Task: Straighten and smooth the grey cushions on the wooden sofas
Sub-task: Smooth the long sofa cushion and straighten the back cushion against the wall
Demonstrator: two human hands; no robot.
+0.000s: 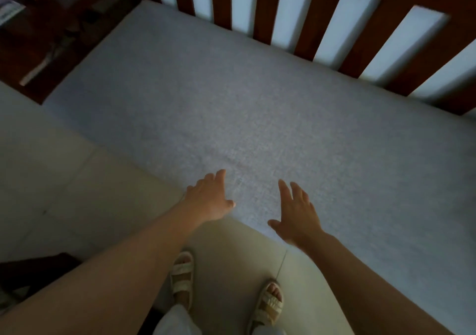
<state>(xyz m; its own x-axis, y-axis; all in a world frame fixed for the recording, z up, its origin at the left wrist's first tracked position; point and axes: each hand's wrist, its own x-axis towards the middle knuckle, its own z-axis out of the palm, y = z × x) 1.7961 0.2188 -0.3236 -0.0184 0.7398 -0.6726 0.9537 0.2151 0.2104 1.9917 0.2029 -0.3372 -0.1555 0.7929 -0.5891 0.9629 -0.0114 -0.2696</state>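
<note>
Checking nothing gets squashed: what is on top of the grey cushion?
Only the person's left hand and right hand, open near the grey cushion front edge. Nothing else lies on it; underneath is hidden.

Seat cushion (257, 102) covered in grey woven cloth, matt and finely textured. Sofa backrest slats (306, 17) made of dark reddish wood, smooth and slightly glossy. Floor (64, 185) laid in pale, smooth tiles.

Both forearms were bare, without sleeves, watch or rings visible. The person wore cream strappy open-toed sandals (268, 303) with wide bands across the feet, and pale, light-coloured trousers (175, 321) showed at six o'clock.
</note>
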